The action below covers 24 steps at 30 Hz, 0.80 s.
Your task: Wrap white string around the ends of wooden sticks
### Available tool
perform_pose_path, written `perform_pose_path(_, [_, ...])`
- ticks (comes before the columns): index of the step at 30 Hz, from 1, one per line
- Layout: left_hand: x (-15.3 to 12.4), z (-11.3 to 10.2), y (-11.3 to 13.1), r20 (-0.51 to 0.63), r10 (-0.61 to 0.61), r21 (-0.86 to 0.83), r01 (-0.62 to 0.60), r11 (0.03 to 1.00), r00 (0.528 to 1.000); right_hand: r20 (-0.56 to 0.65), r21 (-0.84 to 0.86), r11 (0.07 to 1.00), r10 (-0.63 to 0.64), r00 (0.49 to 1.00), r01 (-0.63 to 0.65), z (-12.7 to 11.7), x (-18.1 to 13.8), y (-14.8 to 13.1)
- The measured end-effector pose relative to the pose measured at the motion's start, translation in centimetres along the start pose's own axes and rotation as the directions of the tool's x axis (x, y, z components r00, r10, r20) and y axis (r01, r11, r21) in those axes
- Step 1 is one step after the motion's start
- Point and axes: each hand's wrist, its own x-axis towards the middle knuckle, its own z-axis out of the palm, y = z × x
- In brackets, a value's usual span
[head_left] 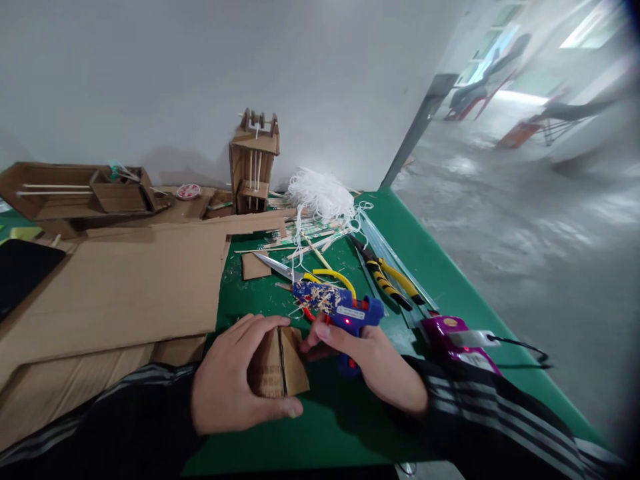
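My left hand (235, 377) is closed around a small folded piece of brown cardboard (270, 367), thumb along its near edge and fingers over its far edge. Printed characters show on one face, and a dark seam runs between its two faces. My right hand (367, 357) grips a blue hot glue gun (345, 310) by the handle, which the thumb partly covers. The gun's nozzle points left, a red light glows on its side, and wood-coloured scraps cling to its barrel. The right fingertips are close to the cardboard's right edge; whether they touch it I cannot tell.
Scissors (285, 268) with yellow handles lie beyond the glue gun. Yellow-black pliers (385, 277), clear glue sticks (390, 247) and a purple device with a cable (457, 340) are at right. White string (323, 193), a cardboard tower (254, 163) and cardboard sheets (120, 287) lie farther back and left.
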Motion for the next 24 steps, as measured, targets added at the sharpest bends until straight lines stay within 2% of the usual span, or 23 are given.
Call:
perform_pose_path(5, [0.1,-0.1,0.2,0.009,0.007,0.048,-0.007,0.999,1.000,0.016,0.022,1.000,0.004,1.000,-0.004,0.0,0.0,0.1])
perform_pose_path(11, [0.0,0.2,0.5,0.016,-0.001,0.110,-0.001,0.994,1.000,-0.023,0.034,0.999,0.017,1.000,-0.016,0.1,0.0,0.0])
perform_pose_path(18, [0.2,0.1,1.0,0.045,-0.071,0.089,0.066,0.994,0.996,-0.031,0.053,0.999,0.012,0.999,-0.011,0.1,-0.1,-0.2])
perform_pose_path(24, [0.3,-0.1,1.2,0.068,-0.078,0.072,0.073,0.995,0.995,-0.031,0.066,0.998,0.014,0.999,-0.012,0.0,-0.1,0.0])
